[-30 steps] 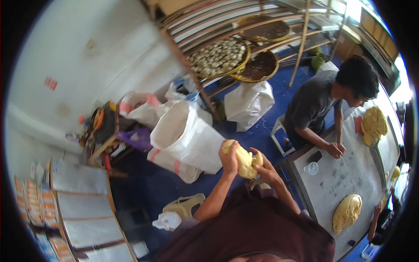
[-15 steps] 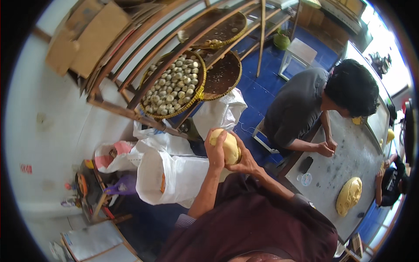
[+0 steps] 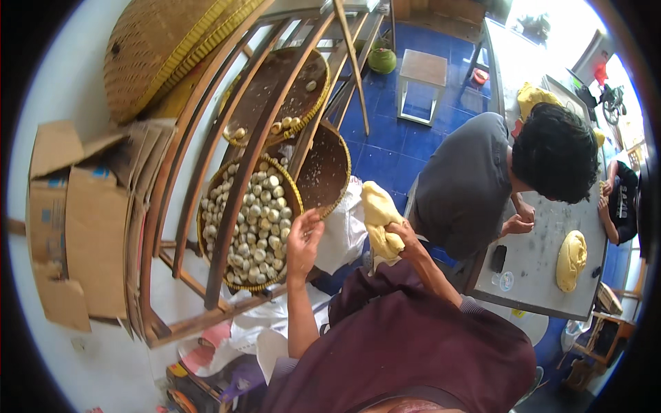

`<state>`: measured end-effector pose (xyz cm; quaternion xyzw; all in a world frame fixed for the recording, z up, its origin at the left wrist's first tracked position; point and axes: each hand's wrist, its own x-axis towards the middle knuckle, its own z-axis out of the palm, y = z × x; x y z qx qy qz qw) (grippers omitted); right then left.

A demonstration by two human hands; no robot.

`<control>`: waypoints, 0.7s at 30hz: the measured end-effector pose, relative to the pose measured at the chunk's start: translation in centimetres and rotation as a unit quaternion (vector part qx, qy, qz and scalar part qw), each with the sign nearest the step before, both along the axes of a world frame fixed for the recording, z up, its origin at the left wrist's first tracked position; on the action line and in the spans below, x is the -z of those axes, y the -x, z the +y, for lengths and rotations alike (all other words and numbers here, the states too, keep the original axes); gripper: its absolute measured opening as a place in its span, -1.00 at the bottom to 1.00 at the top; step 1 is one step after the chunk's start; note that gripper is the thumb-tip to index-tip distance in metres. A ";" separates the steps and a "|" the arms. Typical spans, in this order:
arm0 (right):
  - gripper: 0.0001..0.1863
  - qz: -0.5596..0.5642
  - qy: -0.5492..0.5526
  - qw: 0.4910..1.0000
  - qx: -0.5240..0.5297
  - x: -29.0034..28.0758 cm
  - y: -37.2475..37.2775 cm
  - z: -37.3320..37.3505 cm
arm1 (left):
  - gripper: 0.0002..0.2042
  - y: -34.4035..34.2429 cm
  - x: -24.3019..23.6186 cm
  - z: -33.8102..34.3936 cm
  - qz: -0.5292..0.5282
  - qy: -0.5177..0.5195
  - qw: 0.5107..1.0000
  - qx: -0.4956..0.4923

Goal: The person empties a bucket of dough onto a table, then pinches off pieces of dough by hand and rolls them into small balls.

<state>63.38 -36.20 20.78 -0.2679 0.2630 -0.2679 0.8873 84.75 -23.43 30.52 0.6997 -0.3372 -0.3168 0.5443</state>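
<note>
Now left hand (image 3: 303, 241) upright, right hand (image 3: 406, 241) gripping dough (image 3: 376, 210).

Grips, bare: two counted, the left grip (image 3: 305, 241) and the right grip (image 3: 406, 239). Yellow dough: at least three lumps tallied, one held lump (image 3: 379, 213) in the right grip, one table lump (image 3: 571, 261) at right, one far lump (image 3: 537, 98). Co-workers: two seen, one grey shirt (image 3: 461, 175), one black shirt (image 3: 625, 199). Woven trays (image 3: 327, 162) on the rack (image 3: 160, 329), left: three. Pale round pieces (image 3: 255, 210): dozens crowded in the near tray, exact count not obtained; about five scattered in the far one. Singles noted: one green pot (image 3: 382, 60), one far stool (image 3: 423, 69), one clear cup (image 3: 507, 281) on the table (image 3: 530, 268).
</note>
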 end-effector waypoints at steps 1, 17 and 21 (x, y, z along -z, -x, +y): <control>-0.52 0.014 0.027 0.999 0.020 0.2 -0.6 -1.1 | -0.61 -0.9 0.5 0.3 0.011 0.006 1.000 -0.005; -0.65 -0.038 -0.127 0.958 0.255 5.1 -10.7 -29.7 | -0.66 -7.1 -1.2 -10.2 0.085 -0.052 0.993 -0.065; -0.64 -0.043 -0.141 0.954 0.261 6.4 -12.8 -39.6 | -0.67 -8.9 -2.1 -20.5 0.117 -0.079 0.990 -0.018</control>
